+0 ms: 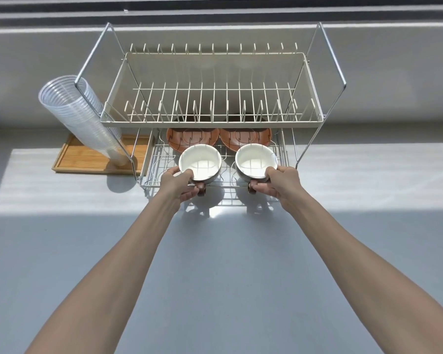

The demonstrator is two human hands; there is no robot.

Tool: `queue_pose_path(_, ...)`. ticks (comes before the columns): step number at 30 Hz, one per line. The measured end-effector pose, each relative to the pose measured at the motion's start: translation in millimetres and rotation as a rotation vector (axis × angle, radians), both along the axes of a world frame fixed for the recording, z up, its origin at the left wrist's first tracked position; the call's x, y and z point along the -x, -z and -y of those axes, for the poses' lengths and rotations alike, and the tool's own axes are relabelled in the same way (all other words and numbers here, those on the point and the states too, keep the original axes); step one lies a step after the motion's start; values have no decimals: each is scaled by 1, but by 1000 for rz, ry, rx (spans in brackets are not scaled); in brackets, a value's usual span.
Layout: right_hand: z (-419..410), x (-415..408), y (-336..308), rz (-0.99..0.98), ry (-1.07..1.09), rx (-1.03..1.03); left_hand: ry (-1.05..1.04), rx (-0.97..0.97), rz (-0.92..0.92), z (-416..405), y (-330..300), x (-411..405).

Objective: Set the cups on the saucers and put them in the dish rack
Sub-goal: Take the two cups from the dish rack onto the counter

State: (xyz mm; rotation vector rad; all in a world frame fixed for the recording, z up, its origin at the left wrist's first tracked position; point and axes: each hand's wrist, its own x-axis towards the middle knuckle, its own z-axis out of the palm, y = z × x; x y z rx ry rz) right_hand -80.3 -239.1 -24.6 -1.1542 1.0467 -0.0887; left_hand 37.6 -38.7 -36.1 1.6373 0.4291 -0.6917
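— At the rack's (210,121) lower shelf, where do we stand?

— Our left hand (180,183) is clamped on the left cup (200,162), our right hand (279,181) on the right cup (255,160), both held just short of the saucers.

— And the saucers?

— Left saucer (192,139) and right saucer (244,137) sit further back on the shelf, under the upper tier.

— Then we keep the cups level, slide in low, and centre each on its saucer before letting go.
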Motion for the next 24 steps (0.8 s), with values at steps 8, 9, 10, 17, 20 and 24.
queue_pose_path(8, -5, 21, -12, 54, -6, 33, -25, 9, 39, -4, -7, 20)
queue_pose_path(9, -6, 26, -13, 56, -2, 35, -23, 12, 52, -5, -9, 24)
queue_pose_path(10, -7, 32, -15, 58, -1, 39, -19, 14, 65, -6, -11, 29)
queue_pose_path(17, -19, 86, -18, 70, 11, 70, 4, 17, 57, -16, -14, 75)
queue_pose_path(20, -22, 114, -14, 71, 37, 72, 43, 19, 43, -16, -12, 96)
queue_pose_path(24, -19, 152, -1, 48, 91, 71, 111, 25, 32, -7, -11, 123)
